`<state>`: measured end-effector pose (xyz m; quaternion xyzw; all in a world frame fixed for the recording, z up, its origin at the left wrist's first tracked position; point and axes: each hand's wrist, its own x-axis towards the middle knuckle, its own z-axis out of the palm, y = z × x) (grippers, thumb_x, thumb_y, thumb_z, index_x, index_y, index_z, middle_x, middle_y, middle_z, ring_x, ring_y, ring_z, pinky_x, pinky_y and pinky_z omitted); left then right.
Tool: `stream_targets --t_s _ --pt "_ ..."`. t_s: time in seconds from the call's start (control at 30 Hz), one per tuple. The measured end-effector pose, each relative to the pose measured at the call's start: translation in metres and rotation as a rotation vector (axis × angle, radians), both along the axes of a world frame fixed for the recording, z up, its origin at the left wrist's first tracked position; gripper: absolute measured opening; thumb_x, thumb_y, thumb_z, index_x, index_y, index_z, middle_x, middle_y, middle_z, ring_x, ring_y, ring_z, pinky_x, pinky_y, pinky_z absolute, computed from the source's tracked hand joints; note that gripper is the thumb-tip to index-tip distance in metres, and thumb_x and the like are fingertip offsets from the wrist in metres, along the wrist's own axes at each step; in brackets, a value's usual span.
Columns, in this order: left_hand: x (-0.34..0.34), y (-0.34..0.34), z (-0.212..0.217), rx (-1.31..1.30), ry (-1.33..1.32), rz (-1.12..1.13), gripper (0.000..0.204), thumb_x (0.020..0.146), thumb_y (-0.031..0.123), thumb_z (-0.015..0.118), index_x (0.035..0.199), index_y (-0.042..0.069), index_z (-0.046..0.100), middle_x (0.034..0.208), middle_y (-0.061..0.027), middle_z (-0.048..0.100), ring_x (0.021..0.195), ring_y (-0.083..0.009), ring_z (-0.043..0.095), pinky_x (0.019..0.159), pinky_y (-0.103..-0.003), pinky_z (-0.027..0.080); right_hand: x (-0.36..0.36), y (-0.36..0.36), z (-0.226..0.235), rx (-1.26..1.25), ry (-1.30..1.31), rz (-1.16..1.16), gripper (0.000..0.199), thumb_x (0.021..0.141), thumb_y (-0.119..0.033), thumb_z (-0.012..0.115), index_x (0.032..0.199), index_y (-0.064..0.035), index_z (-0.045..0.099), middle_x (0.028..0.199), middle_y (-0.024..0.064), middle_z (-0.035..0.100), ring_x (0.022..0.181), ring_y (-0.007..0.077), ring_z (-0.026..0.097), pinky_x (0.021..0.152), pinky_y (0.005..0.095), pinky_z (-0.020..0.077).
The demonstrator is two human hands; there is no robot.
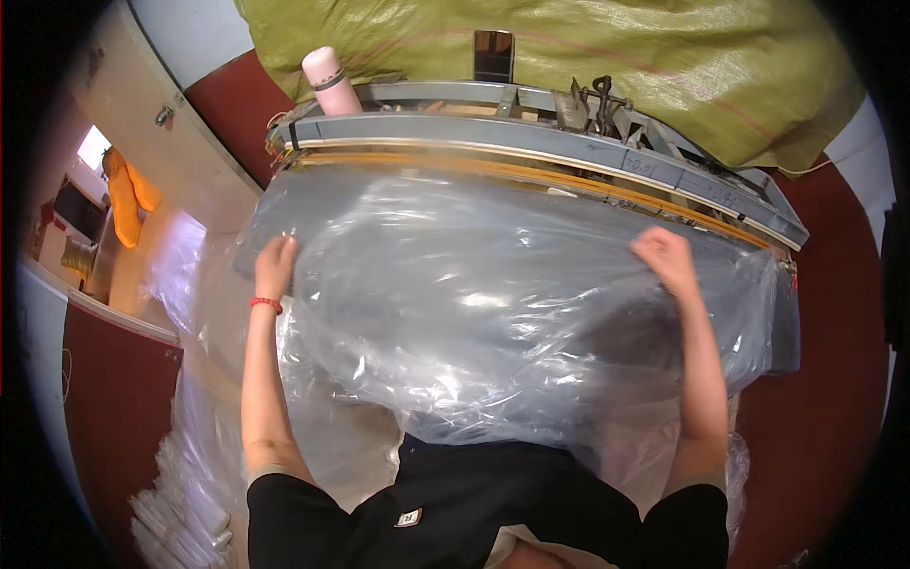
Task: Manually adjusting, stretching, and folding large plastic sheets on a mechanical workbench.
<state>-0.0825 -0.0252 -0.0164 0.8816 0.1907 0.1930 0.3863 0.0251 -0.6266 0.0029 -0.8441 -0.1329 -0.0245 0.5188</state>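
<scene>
A wide sheet of clear plastic film (445, 284) spreads over a grey tabletop (248, 248) and hangs down against my body. My left hand (276, 264), with a red bracelet at its wrist, is closed on the film near its left side. Further right, my right hand (665, 258) is curled with its fingers pressed together on the film's right part. The film is wrinkled and shiny between the two hands. Just beyond it runs a long grey metal bar frame (455, 129) with an orange strip (512, 169) along its near side.
A pink bottle (332, 83) and a phone (493, 55) stand at the frame, with a dark metal clamp or hook (601, 102) to their right. Yellow-green woven sheeting (664, 57) hangs behind. Bundled clear plastic (180, 493) lies at lower left, below an open door (142, 95).
</scene>
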Motion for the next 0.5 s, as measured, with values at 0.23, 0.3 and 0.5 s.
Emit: stream_targets --t_s 0.23,0.3,0.5 --pt "-0.083 -0.115 -0.003 -0.112 -0.139 -0.415 0.023 0.08 0.007 0.053 0.102 0.001 0.058 0.11 -0.0128 0.055 0.107 -0.0183 0.048 0.091 -0.029 0.035 -0.077 -0.224 -0.027 -0.536 -0.23 -0.701 0.023 0.074 -0.022 0.064 0.072 -0.0007 0.057 0.054 0.0038 0.048 0.053 0.0105 0.042 0.051 0.0265 0.037" --pt "-0.106 -0.131 -0.01 -0.303 -0.117 -0.448 0.023 0.08 0.006 0.052 0.102 0.001 0.058 0.109 -0.0118 0.055 0.106 -0.0174 0.048 0.09 -0.029 0.036 -0.091 -0.265 -0.033 -0.56 -0.227 -0.77 0.025 0.075 -0.025 0.063 0.073 -0.0007 0.057 0.055 0.0052 0.049 0.053 0.0119 0.042 0.052 0.0277 0.0373" --pt "-0.155 -0.157 -0.06 -0.82 0.444 -0.505 0.022 0.078 0.003 0.048 0.099 0.002 0.056 0.086 -0.0013 0.057 0.081 -0.0097 0.052 0.076 -0.025 0.042 -0.092 -0.286 -0.041 -0.6 -0.222 -0.899 0.029 0.077 -0.03 0.061 0.076 -0.0007 0.057 0.06 0.0089 0.054 0.054 0.016 0.046 0.053 0.0304 0.0387"
